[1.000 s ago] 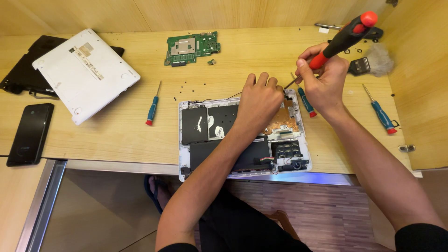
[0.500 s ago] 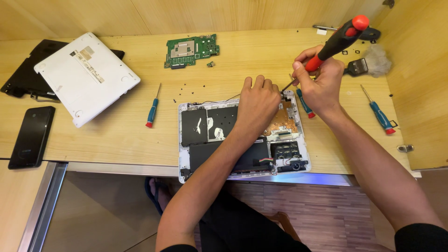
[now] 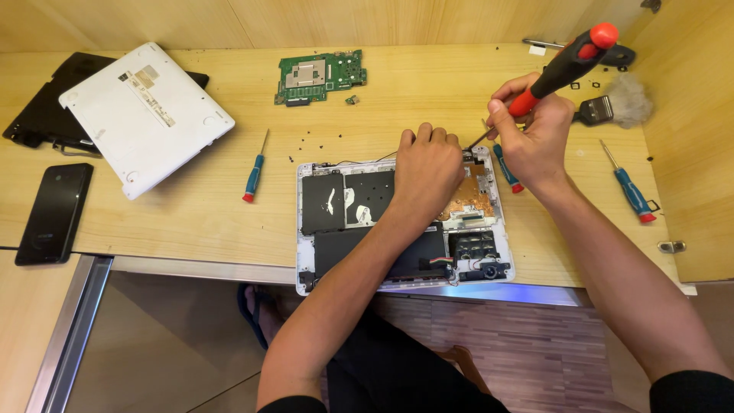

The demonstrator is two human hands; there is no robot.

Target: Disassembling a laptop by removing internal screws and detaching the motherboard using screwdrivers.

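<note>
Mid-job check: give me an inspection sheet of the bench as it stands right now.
Surface: wooden desk, small dark screws scattered.
Job's things: opened laptop base at front edge; red-black screwdriver, tip at base's top edge.
Clutter: green board, white cover on black panel, phone, three blue screwdrivers, brush.
Grips: left hand presses the base; right hand holds the screwdriver.
Cables: thin wires inside base.
Surroundings: wooden walls, tiled floor.
</note>
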